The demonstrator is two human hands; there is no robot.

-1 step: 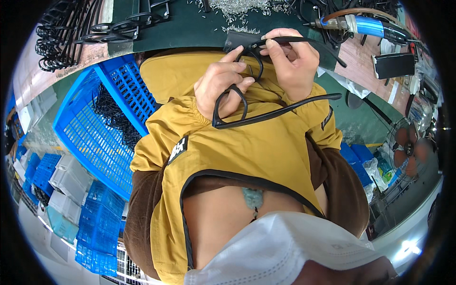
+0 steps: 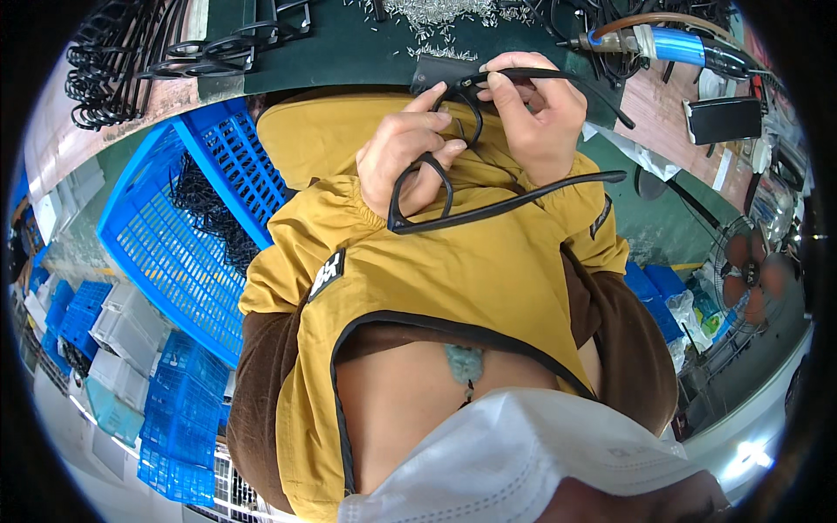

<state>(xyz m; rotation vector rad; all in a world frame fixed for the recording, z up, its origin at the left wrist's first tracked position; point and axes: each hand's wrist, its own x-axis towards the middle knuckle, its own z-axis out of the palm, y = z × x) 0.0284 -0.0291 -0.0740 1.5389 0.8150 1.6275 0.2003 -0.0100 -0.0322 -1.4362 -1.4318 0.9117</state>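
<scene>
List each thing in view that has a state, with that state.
Black glasses frame, held, unfolded
Left grip, curled around the frame
Right grip, pinching the upper temple
Metal pins, loose, heaped and scattered
Blue basket, holding black parts
Blue-bodied tool, lying down; running or not, cannot tell
Fan, spinning or still, cannot tell

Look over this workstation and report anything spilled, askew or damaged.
Silvery pieces lie loose on the dark green surface, with stragglers strewn toward the black block; uncontained, they look spilled, though perhaps kept that way. The black glasses held by the left hand and right hand show no obvious damage.
</scene>
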